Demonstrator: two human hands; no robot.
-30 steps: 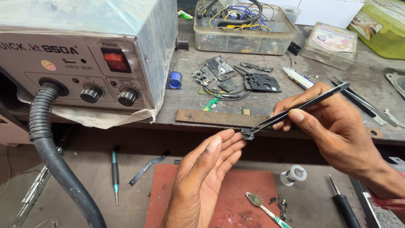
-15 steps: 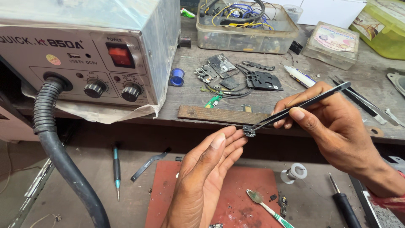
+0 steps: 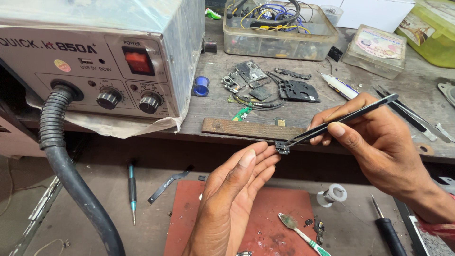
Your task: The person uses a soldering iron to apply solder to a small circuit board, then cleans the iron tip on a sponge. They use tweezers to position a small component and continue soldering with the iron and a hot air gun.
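tweezers hold a small black part at the left fingertips

since the earlier frames the hands have barely shifted; the view has drifted so the grey station sits a little further right.

head view: the right hand (image 3: 384, 147) has its grip clenched on black tweezers (image 3: 341, 122), thumb and forefinger pinching the shaft. the tweezer tips are closed on a small black part (image 3: 282, 148), which hangs in the air just below the front edge of the table (image 3: 303, 99). the left hand (image 3: 232, 199) is raised with fingers straight and together, its grip released; its fingertips (image 3: 268, 156) touch or nearly touch the part, and i cannot tell which.

on the table lie a rusty flat bar (image 3: 246, 128), dark phone boards (image 3: 265, 83), a blue tape roll (image 3: 201, 86) and a clear tray of wires (image 3: 279, 28). the grey hot air station (image 3: 104, 61) stands at the left, its ribbed hose (image 3: 66, 166) curving down. on the lower shelf lie a red mat (image 3: 284, 213), a green toothbrush (image 3: 303, 233), a solder spool (image 3: 332, 194) and a teal screwdriver (image 3: 132, 189).
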